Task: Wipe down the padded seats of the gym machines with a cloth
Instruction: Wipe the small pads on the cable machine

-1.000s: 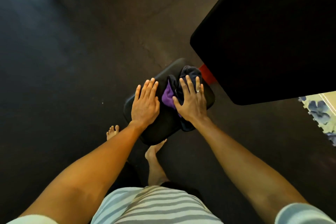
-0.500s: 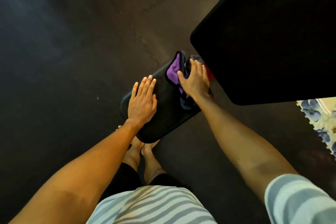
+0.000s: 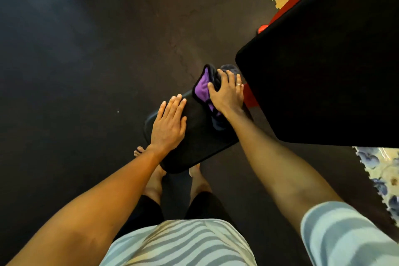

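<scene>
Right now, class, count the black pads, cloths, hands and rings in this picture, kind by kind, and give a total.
Black pads: 2, the seat and the big pad
Cloths: 1, the cloth
Hands: 2, the left hand and the right hand
Rings: 1, the ring
Total: 6

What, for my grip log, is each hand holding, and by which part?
The right hand presses the cloth, at its bunched middle, onto the seat pad without pinching. The left hand rests flat on the pad, empty.
</scene>
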A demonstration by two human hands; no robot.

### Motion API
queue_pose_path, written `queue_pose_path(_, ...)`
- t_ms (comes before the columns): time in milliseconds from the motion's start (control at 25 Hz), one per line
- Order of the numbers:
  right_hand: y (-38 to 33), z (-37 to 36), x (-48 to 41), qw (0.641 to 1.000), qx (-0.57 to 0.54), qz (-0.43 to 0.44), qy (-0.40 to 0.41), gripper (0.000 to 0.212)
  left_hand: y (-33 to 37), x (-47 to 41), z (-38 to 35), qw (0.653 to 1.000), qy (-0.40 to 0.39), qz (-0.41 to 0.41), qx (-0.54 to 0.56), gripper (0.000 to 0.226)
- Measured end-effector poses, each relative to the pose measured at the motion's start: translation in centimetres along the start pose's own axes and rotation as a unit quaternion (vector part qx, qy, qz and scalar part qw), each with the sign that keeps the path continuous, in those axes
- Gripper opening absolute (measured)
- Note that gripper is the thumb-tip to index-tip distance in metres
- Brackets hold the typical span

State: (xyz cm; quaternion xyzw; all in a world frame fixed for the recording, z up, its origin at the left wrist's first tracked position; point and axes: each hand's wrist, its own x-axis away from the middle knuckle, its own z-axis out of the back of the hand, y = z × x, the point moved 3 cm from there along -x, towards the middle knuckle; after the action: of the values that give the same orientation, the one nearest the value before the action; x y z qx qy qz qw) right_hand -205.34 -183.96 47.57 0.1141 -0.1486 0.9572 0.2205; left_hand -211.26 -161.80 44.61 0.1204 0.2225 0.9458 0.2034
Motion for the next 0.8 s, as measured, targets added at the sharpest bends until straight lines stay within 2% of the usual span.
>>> queue_pose_path(80,-2.0,-0.5,-0.3,0.998,0.041,0.056,-0.007,0.06,0.2,0.2,-0.2,0.999,0.018,0.031,0.001,0.057)
queue_pose_path(160,-3.2,-2.0,2.5,0.985,0.069,0.16,-0.014,0.06,0.2,0.8,-0.5,0.998,0.033,0.048,-0.013,0.057)
queue_pose_path(240,-2.3,-2.6,6.2,0.967,0.06,0.248,-0.019,0.062,0.3,1.0,-0.5,0.996,0.05,0.067,-0.011,0.057)
queue_pose_path(320,0.2,-2.3,8.0,0.952,0.068,0.295,-0.031,0.065,0.4,1.0,-0.4,0.992,0.064,0.107,0.01,0.057)
queue_pose_path(400,2.3,-1.4,7.6,0.951,0.097,0.294,-0.018,0.067,0.5,1.4,-0.4,0.989,0.069,0.13,0.012,0.058)
queue_pose_path(480,2.5,-0.5,4.9,0.968,0.095,0.233,-0.009,0.068,0.6,1.5,-0.4,0.987,0.075,0.144,0.009,0.059)
queue_pose_path(600,-1.3,-0.1,0.9,0.989,0.074,0.121,-0.038,0.063,0.8,1.7,-0.5,0.982,0.083,0.17,0.016,0.057)
queue_pose_path(640,-3.1,-0.3,0.4,0.986,0.088,0.128,-0.059,0.06,0.9,1.8,-0.6,0.98,0.086,0.177,0.015,0.058)
queue_pose_path(800,-7.8,-2.4,2.5,0.922,0.143,0.324,-0.156,0.055,1.0,2.4,-0.7,0.971,0.105,0.214,0.0,0.06)
